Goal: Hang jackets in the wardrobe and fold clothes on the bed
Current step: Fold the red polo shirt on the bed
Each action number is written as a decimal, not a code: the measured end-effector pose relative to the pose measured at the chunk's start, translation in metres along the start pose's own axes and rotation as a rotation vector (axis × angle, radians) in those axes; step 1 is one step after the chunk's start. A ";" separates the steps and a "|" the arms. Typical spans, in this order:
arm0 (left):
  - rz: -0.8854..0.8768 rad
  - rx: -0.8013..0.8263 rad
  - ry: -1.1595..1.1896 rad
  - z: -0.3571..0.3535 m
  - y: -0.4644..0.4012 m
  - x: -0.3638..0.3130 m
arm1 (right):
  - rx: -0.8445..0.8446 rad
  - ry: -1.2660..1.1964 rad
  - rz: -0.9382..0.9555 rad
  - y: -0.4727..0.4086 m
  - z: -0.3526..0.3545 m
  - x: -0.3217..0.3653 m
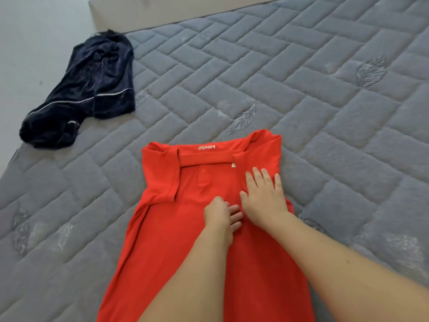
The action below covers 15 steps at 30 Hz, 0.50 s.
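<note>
A red polo shirt [167, 233] lies lengthwise on the grey quilted mattress [301, 94], collar away from me, both sleeves folded in over its body. My right hand [264, 196] rests flat on the shirt's upper right part, fingers straight and spread. My left hand [220, 217] lies on the shirt just left of it, fingers pointing right and touching the fabric near the right hand's thumb. A crumpled dark navy garment [88, 89] with thin white stripes sits at the mattress's far left edge.
A beige bed frame [139, 10] runs along the far edge of the mattress. Pale floor [30, 43] shows at the left beyond the bed.
</note>
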<state>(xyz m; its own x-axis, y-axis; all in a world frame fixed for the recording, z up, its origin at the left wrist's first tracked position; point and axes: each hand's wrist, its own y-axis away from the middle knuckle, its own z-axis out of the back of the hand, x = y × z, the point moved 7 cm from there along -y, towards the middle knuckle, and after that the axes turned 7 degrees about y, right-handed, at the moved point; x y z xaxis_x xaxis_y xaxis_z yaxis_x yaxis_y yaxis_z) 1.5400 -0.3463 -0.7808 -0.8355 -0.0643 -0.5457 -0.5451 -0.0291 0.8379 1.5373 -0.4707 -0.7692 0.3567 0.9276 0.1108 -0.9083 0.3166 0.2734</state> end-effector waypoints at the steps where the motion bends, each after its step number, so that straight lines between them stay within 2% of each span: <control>1: -0.088 -0.071 -0.096 0.020 -0.002 -0.006 | -0.022 0.027 0.012 0.008 -0.004 0.007; 4: -0.340 -0.263 -0.431 0.088 -0.002 -0.021 | -0.034 0.073 0.090 0.033 -0.014 0.034; 6: -0.399 -0.386 -0.605 0.140 0.005 -0.022 | -0.002 0.072 0.163 0.051 -0.023 0.060; 9: -0.304 -0.617 -0.774 0.222 0.017 -0.013 | 0.082 0.045 0.225 0.079 -0.037 0.101; 11: -0.239 -0.732 -0.797 0.271 0.028 -0.003 | 0.097 0.068 0.267 0.100 -0.046 0.130; 15: -0.188 -0.729 -0.805 0.350 0.039 0.025 | 0.103 0.098 0.360 0.144 -0.057 0.185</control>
<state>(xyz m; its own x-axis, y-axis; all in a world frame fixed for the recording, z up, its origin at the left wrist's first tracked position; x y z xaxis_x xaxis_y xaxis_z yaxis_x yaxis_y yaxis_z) 1.4735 0.0001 -0.7649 -0.6888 0.6642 -0.2904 -0.7178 -0.5691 0.4011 1.4599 -0.2421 -0.7637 -0.0078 0.9920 0.1263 -0.9430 -0.0493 0.3293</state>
